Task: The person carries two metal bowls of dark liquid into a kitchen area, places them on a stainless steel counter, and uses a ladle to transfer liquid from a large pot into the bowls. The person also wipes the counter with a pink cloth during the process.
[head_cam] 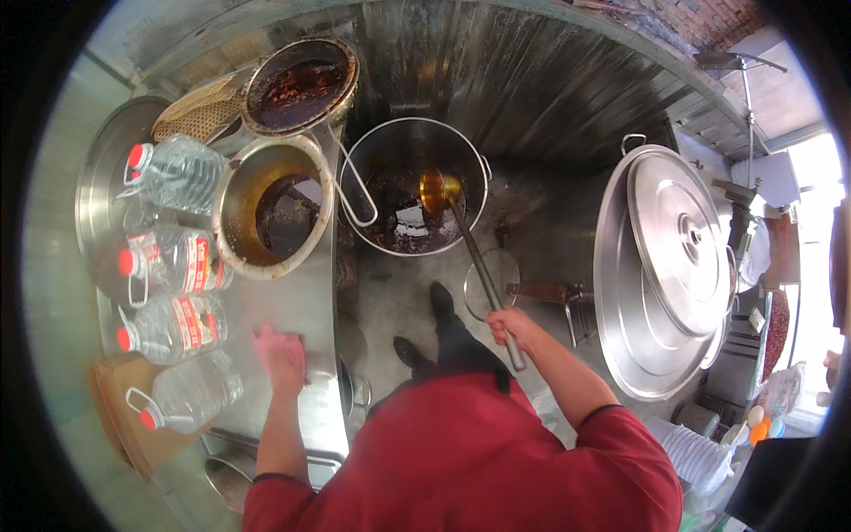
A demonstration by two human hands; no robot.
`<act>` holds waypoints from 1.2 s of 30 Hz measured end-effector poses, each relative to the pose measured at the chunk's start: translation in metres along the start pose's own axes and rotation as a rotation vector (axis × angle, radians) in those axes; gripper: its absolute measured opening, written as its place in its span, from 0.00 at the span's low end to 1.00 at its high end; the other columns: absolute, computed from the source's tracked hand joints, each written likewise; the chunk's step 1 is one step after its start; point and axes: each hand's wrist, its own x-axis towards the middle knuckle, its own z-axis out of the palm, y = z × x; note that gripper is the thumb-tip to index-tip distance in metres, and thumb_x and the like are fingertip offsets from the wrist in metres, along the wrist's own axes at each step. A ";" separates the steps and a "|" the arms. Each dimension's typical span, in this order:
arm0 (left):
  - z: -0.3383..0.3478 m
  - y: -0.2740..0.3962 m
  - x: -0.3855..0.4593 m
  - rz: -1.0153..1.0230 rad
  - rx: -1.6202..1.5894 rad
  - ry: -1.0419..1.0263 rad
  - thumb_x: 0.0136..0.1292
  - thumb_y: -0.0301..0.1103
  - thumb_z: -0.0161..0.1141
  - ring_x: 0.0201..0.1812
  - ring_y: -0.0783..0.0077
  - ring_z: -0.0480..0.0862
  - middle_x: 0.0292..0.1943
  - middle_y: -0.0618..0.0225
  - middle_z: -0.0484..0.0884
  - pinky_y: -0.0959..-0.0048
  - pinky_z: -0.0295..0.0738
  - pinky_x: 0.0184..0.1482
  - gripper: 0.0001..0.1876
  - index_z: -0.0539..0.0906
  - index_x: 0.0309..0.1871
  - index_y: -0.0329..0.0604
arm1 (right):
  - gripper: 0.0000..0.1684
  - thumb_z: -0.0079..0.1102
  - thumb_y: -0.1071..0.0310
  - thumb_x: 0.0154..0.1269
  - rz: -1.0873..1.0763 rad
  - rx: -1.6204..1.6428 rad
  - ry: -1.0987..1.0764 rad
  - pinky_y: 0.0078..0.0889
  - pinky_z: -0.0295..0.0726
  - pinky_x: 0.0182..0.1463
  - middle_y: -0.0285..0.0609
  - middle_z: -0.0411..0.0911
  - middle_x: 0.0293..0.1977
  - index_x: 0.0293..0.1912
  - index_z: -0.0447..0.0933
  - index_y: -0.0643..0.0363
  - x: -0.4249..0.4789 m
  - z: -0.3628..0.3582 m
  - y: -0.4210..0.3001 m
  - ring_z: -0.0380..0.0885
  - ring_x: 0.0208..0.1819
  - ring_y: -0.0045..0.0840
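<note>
My right hand (512,327) grips the long metal handle of a ladle (488,279). The ladle's bowl (439,191), wet with amber oil, is tilted inside a deep steel stockpot (480,216) of dark oily liquid. My left hand (284,362) presses a pink cloth (297,351) on the steel counter (302,302); its fingertips are partly hidden. Beyond that hand stands a metal basin (234,246) with dark oil at its bottom. Farther back, a round strainer (247,110) holds dark reddish-brown residue, and its wire handle (362,193) reaches over the stockpot's rim.
Several clear plastic jugs (193,392) with red caps line the left side, near a cardboard box (149,442) and a woven basket (199,106). At right stands a large steel pot with lids (678,246). A wire hoop (467,292) is near the ladle handle.
</note>
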 end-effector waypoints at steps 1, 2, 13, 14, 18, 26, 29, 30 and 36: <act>-0.007 0.010 -0.011 -0.199 -0.110 -0.057 0.76 0.41 0.47 0.52 0.69 0.76 0.50 0.65 0.75 0.71 0.72 0.56 0.21 0.63 0.66 0.40 | 0.12 0.61 0.69 0.63 0.017 0.025 0.018 0.30 0.64 0.20 0.33 0.65 0.17 0.27 0.68 0.55 0.035 0.001 -0.002 0.64 0.15 0.21; -0.013 0.023 -0.019 -0.327 -0.142 -0.098 0.75 0.41 0.48 0.56 0.64 0.72 0.55 0.59 0.69 0.69 0.69 0.60 0.25 0.59 0.68 0.37 | 0.12 0.62 0.69 0.62 0.035 0.044 0.035 0.31 0.64 0.20 0.33 0.65 0.17 0.27 0.69 0.56 0.067 0.004 -0.005 0.64 0.15 0.22; -0.014 -0.044 -0.048 -0.101 0.423 -0.158 0.82 0.43 0.31 0.68 0.69 0.65 0.69 0.65 0.64 0.72 0.58 0.70 0.29 0.45 0.79 0.40 | 0.12 0.60 0.72 0.61 -0.058 -0.067 0.134 0.32 0.68 0.17 0.36 0.67 0.16 0.24 0.68 0.56 0.279 0.044 -0.035 0.67 0.14 0.24; -0.015 -0.058 -0.058 0.001 0.845 -0.202 0.82 0.42 0.31 0.69 0.67 0.64 0.70 0.63 0.63 0.72 0.57 0.71 0.29 0.44 0.79 0.39 | 0.12 0.60 0.73 0.61 -0.072 -0.071 0.148 0.33 0.69 0.17 0.36 0.67 0.16 0.24 0.68 0.56 0.287 0.048 -0.036 0.68 0.14 0.24; -0.016 0.026 -0.013 -0.412 0.440 -0.456 0.70 0.33 0.50 0.76 0.43 0.52 0.76 0.37 0.43 0.64 0.50 0.76 0.39 0.43 0.75 0.22 | 0.13 0.61 0.73 0.61 -0.079 -0.173 0.091 0.34 0.69 0.17 0.36 0.67 0.16 0.24 0.68 0.56 0.335 0.039 -0.021 0.68 0.14 0.25; -0.018 0.050 -0.005 -0.479 0.495 -0.424 0.65 0.28 0.56 0.76 0.37 0.50 0.76 0.31 0.39 0.63 0.50 0.77 0.43 0.42 0.74 0.20 | 0.10 0.59 0.70 0.64 0.117 0.180 -0.123 0.28 0.62 0.18 0.28 0.63 0.16 0.30 0.67 0.49 0.324 0.068 -0.034 0.62 0.13 0.19; -0.020 0.017 -0.028 -0.362 0.619 -0.443 0.65 0.28 0.55 0.76 0.36 0.50 0.75 0.29 0.40 0.63 0.49 0.77 0.42 0.43 0.74 0.19 | 0.10 0.56 0.68 0.67 0.169 0.411 -0.226 0.24 0.58 0.18 0.24 0.60 0.15 0.30 0.66 0.47 0.315 0.065 -0.040 0.58 0.12 0.14; -0.020 0.026 -0.020 -0.385 0.565 -0.431 0.65 0.29 0.54 0.76 0.35 0.50 0.75 0.28 0.41 0.62 0.49 0.77 0.42 0.43 0.74 0.18 | 0.10 0.55 0.68 0.68 0.178 0.494 -0.282 0.24 0.57 0.18 0.23 0.60 0.15 0.30 0.66 0.46 0.311 0.059 -0.041 0.57 0.12 0.13; -0.017 0.109 0.009 -0.663 -0.073 -0.225 0.66 0.36 0.55 0.75 0.31 0.51 0.74 0.24 0.41 0.58 0.51 0.76 0.42 0.46 0.72 0.16 | 0.06 0.49 0.67 0.70 0.241 0.753 -0.676 0.24 0.59 0.17 0.24 0.61 0.14 0.34 0.67 0.50 0.255 0.019 -0.018 0.58 0.11 0.12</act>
